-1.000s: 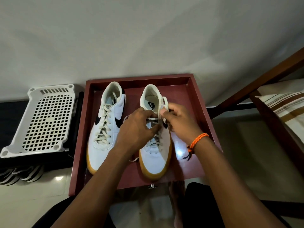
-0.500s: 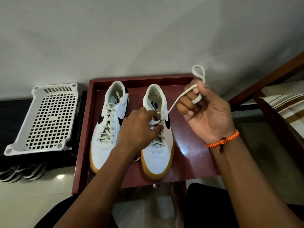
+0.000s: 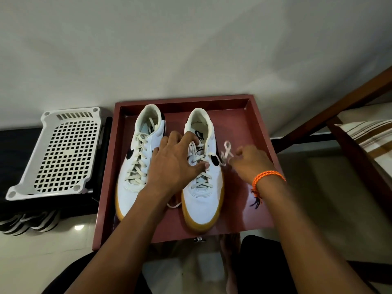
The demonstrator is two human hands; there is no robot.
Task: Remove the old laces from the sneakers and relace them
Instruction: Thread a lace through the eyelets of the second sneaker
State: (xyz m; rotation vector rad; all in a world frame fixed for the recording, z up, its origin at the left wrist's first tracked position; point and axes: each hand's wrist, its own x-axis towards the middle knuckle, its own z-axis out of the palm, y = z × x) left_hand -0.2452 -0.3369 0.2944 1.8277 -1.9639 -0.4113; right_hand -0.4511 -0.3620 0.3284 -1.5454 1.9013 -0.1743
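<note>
Two white sneakers with gum soles stand side by side in a dark red tray, toes towards me. The left sneaker is fully laced. My left hand lies on the right sneaker, with its fingers spread over the upper eyelets and tongue. A cream lace comes out of that shoe's top right eyelet and curls loose in the air. My right hand, with an orange cord on the wrist, is blurred just right of that lace. Whether its fingertips pinch the lace is unclear.
A white perforated plastic rack stands left of the tray on a dark surface, with striped footwear below it. A wooden frame and a striped cushion are at the right. A plain wall lies behind.
My right hand, which held the lace pulled up high, has dropped down beside the shoe and the lace has gone slack. My left hand's fingers have spread out over the eyelets.
</note>
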